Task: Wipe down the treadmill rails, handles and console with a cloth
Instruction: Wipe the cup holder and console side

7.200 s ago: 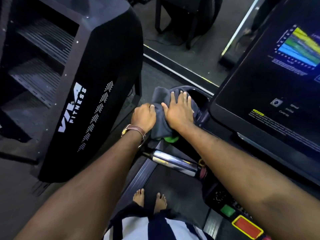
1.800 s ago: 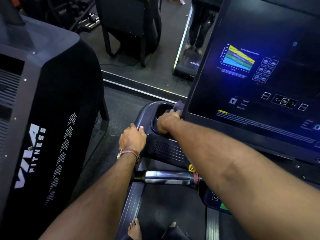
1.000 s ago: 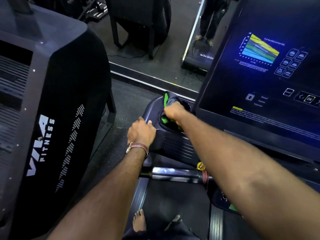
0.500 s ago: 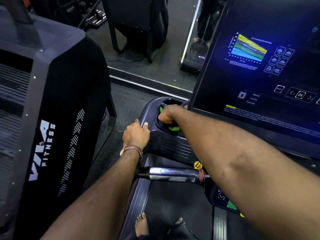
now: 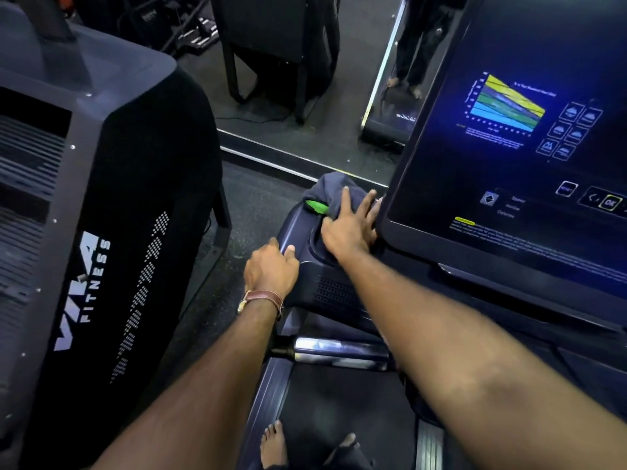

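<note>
The grey cloth (image 5: 334,191), a green patch showing, lay bunched over the cup holder (image 5: 316,244) of the console (image 5: 332,290). It sat under the straight, spread fingers (image 5: 345,201) of the right hand (image 5: 349,228), which pressed it down. Just right of those fingers stood the lit screen (image 5: 509,147). To their left and nearer the body, the left hand (image 5: 271,269) curled over the console's edge, gripping it.

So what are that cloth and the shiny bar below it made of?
The cloth: soft grey fabric with a green part, possibly microfibre; it folds and drapes. The bar: polished metal, likely chrome or steel, given its mirror-like highlights.
</note>
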`<state>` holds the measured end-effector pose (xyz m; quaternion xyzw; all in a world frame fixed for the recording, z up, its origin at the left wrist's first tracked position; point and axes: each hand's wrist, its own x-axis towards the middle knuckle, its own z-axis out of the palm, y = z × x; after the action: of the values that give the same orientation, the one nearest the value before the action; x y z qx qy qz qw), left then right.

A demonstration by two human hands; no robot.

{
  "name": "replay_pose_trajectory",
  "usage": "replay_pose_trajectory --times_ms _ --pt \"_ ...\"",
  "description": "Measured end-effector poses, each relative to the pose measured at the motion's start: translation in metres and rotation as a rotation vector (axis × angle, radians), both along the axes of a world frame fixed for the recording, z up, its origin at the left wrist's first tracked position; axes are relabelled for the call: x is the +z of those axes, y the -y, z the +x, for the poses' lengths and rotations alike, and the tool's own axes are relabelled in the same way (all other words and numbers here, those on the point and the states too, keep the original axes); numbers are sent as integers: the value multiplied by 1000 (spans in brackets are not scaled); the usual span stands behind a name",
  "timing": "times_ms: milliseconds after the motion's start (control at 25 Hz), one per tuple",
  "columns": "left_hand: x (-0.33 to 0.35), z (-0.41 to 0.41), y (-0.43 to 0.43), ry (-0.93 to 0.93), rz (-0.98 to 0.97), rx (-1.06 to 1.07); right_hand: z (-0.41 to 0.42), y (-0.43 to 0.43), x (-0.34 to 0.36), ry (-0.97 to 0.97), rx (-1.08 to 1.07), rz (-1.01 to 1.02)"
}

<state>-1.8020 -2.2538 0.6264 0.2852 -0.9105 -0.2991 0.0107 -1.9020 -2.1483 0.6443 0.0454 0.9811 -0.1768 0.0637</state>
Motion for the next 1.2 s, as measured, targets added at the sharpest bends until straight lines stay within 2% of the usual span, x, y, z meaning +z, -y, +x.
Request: replay_pose_trajectory --times_ms 160,320,360,480,560,680,760,920,1040,1200 --pt "-3 -3 0 -9 -3 13 -40 11 20 59 61 11" --pt "-2 -2 0 14 9 33 -36 49 31 107 569 205" --pt "-2 -2 2 9 13 38 -37 51 26 65 564 207" --pt "-7 -2 4 -28 21 50 -60 45 18 -10 251 169" --pt "-7 -3 5 -40 33 60 -69 45 24 55 254 243" --pt "-7 -1 5 -34 36 90 -53 64 31 101 649 397" --pt "-7 7 7 -20 32 91 -41 68 29 108 787 379" --pt "-15 47 23 53 -56 -71 -36 51 21 8 585 267" --pt "-20 93 28 -13 -25 -83 2 44 3 -127 748 274" --pt "-11 126 17 -45 -16 -90 63 23 -6 -204 807 82"
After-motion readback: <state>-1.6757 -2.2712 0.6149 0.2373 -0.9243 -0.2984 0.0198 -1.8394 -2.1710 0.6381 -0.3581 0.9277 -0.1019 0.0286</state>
